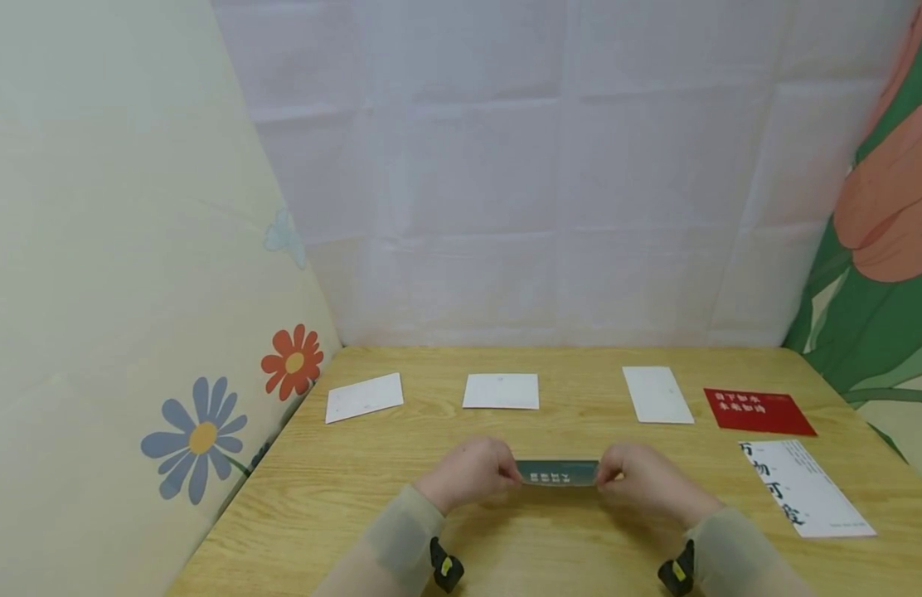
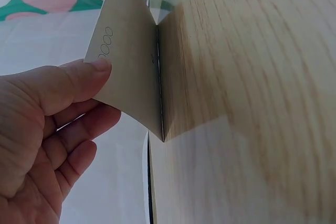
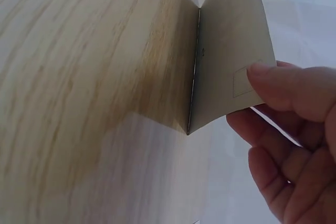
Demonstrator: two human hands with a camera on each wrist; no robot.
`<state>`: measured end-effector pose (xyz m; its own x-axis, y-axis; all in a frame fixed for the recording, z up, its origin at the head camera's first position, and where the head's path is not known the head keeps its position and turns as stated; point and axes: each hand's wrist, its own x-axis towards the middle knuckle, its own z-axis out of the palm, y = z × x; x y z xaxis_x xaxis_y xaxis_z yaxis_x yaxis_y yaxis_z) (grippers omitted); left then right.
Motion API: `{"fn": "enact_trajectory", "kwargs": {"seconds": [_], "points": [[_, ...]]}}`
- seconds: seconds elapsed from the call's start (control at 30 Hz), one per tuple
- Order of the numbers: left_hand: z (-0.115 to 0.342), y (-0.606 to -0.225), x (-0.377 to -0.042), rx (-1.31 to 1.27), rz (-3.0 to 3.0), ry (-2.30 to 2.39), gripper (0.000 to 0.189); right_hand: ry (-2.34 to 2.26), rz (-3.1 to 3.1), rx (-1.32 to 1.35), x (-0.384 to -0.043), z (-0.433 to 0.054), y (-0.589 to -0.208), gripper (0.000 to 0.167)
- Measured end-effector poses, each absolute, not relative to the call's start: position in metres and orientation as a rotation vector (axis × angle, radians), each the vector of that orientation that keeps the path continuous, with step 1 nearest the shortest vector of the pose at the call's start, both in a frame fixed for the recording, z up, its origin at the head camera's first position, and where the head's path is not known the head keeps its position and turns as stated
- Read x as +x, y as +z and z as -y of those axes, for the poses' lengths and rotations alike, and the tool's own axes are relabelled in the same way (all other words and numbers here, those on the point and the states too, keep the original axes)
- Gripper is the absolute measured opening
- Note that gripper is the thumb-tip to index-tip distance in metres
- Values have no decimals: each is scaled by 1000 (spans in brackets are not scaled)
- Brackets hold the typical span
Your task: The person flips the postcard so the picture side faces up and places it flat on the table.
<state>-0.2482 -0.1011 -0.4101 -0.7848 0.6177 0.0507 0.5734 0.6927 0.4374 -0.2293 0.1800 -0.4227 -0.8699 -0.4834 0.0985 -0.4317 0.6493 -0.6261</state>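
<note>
A postcard [image 1: 558, 473] with a dark green front and white characters stands tilted between both hands, its lower long edge on the table. Its pale back shows a row of small circles in the left wrist view and a printed stamp box in the right wrist view. The left hand [image 1: 474, 473] pinches one end of this card between thumb and fingers. At the other end, the right hand [image 1: 647, 481] pinches it the same way, thumb [image 3: 262, 80] over the stamp box. The card bends slightly between the two grips.
On the wooden table [image 1: 550, 555] lie a white card [image 1: 365, 398] at back left, another white card [image 1: 501, 390] mid-back, a third white card [image 1: 657, 395] farther right, a red card [image 1: 759, 411], and a white card with black characters [image 1: 807, 489] at right. A white cloth [image 1: 550, 207] hangs behind.
</note>
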Motion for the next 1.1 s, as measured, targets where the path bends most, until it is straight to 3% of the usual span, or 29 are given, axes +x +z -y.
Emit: {"fn": "enact_trajectory", "kwargs": {"seconds": [0.3,1.1], "points": [[101,-415,-247,957,-2750,650,10,-1007,-2699,-781,-228,-181,-428,7],[97,-425,-241,1038,-2704,377,4,-604,-2763,-922,-224,-175,-436,13]]}}
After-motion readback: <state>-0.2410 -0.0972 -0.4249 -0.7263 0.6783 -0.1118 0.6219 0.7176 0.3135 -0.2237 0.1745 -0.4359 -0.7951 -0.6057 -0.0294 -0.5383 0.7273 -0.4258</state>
